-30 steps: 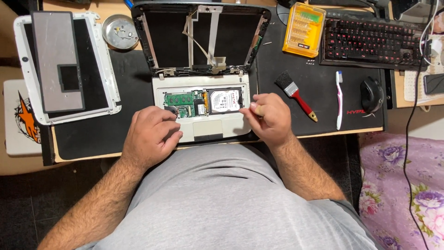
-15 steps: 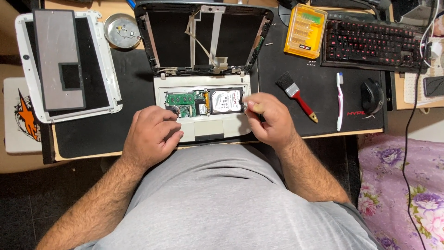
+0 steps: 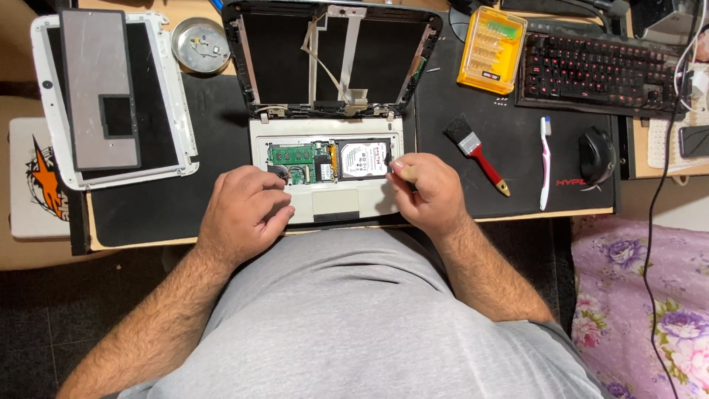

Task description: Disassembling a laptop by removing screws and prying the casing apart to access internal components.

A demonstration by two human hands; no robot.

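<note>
Opened small laptop [image 3: 329, 159], base white, at the bench's [image 3: 148, 214] near edge, middle; hard drive [image 3: 363, 159] and green memory board [image 3: 289, 155] exposed. Left hand [image 3: 244, 214]: fingers curled, resting on the base's left part, nothing visibly held. Right hand [image 3: 428, 192]: closed round a thin tool [image 3: 405, 176] beside the drive. Red-handled brush [image 3: 476, 151] lies further right.

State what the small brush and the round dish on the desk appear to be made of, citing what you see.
Brush: glossy red handle, likely painted wood or plastic, with black bristles. Round dish: probably metal, given its shiny silver-grey surface and bright reflections.
</note>
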